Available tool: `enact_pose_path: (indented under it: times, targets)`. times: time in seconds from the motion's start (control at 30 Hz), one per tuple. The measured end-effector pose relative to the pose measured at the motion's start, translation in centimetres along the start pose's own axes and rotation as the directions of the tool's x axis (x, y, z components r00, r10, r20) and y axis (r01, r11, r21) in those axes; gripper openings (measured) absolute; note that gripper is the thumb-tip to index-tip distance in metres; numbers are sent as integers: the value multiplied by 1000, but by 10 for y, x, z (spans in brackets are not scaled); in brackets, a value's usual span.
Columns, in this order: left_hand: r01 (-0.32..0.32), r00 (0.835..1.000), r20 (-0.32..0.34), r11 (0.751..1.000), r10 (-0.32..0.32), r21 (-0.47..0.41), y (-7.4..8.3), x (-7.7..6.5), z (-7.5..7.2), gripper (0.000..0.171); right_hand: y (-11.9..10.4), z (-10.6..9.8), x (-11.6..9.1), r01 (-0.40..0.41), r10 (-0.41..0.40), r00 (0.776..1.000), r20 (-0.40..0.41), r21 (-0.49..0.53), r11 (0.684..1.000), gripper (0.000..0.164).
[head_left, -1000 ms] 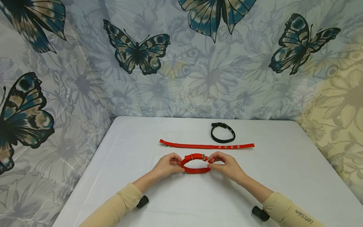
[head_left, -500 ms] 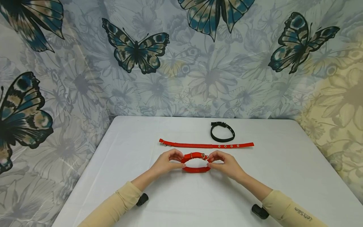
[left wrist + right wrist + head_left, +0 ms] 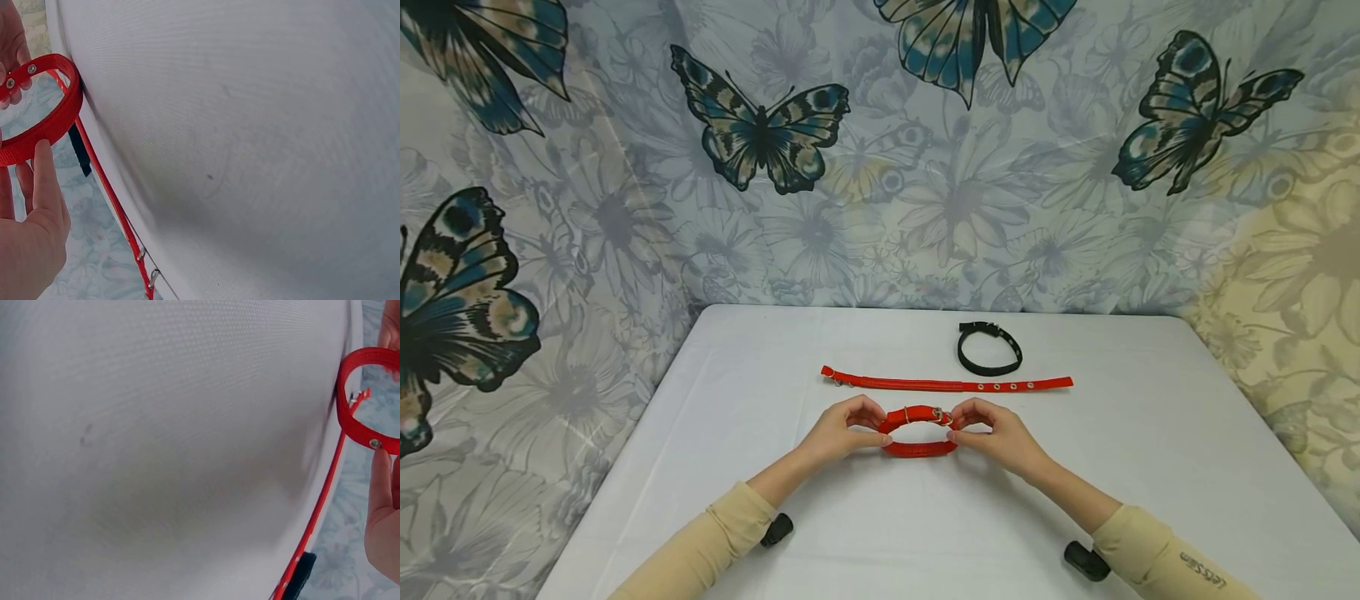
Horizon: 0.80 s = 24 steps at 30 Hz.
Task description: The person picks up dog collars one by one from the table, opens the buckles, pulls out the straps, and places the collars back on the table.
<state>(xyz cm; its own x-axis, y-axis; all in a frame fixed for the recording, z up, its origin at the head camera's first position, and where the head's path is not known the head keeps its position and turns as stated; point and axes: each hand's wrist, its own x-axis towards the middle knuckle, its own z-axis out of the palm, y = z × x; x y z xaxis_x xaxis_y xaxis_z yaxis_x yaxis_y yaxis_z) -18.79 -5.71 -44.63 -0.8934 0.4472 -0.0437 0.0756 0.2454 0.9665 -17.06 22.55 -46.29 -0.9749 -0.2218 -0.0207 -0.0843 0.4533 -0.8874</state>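
A red buckled collar (image 3: 919, 450), closed into a loop, stands on its edge on the white table; its metal buckle is on the far side in the head view. My left hand (image 3: 842, 427) holds the loop's left side between thumb and fingers. On the right side, near the buckle, my right hand (image 3: 996, 433) pinches the band. The left wrist view shows eyelets in the collar (image 3: 47, 132) and left fingertips against its outside. In the right wrist view, a right fingertip touches the collar (image 3: 353, 422) beside an eyelet.
Behind the hands a second red collar (image 3: 925, 385) lies stretched out straight, eyelets towards the right. A black collar (image 3: 989, 371), fastened in a loop, lies farther back. The table (image 3: 760, 342) ends at a butterfly-patterned cloth backdrop (image 3: 865, 250).
My left hand has shifted slightly up along the collar's left side, its thumb now higher on the band. The right hand and the other collars stay where they were.
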Motion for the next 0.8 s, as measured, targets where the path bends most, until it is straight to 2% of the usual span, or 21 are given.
enact_pose_path:
  times: [0.1, 0.3, 0.53, 0.8]
  targets:
    - [-27, 1000, 6, 1000, 27, 0, 9, -5, -1, 25, -2, -1, 0, 28, -28, 1000, 7, 14, 1000, 24]
    - [-6, 1000, 14, 1000, 6, 17, 12, -6, -1, 24, -5, -2, 0, 90, -90, 996, 8, 26, 996, 23]
    - [3, 1000, 0, 1000, -3, 10, -20, 6, 1, 28, -6, -2, 0, 89, -89, 996, 3, 9, 996, 21]
    - [-4, 1000, -6, 998, 4, 67, -21, 8, -1, 30, -5, -2, 1, 96, -96, 995, 9, 4, 995, 19]
